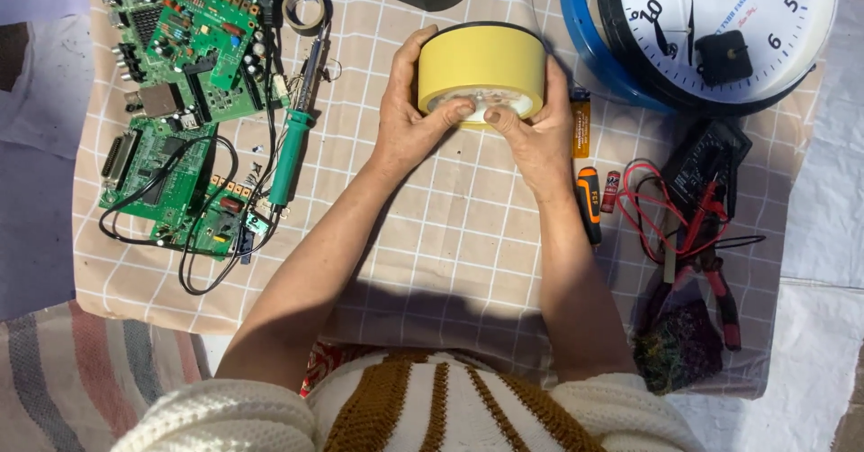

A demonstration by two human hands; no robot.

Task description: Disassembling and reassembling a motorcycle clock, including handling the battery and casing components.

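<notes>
Both hands wrap yellow tape roll [481, 70], over checked cloth [450, 227] middle. Left hand [405, 115] and right hand [535, 128] closed snug on sides, thumbs press front edge. Best: hold roll steady, pick edge slowly with thumbnail.

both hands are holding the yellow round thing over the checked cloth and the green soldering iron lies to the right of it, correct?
Not quite: the soldering iron lies left of the yellow round thing, beside the circuit boards. The head view shows it. Both the left hand and right hand do hold it.
</notes>
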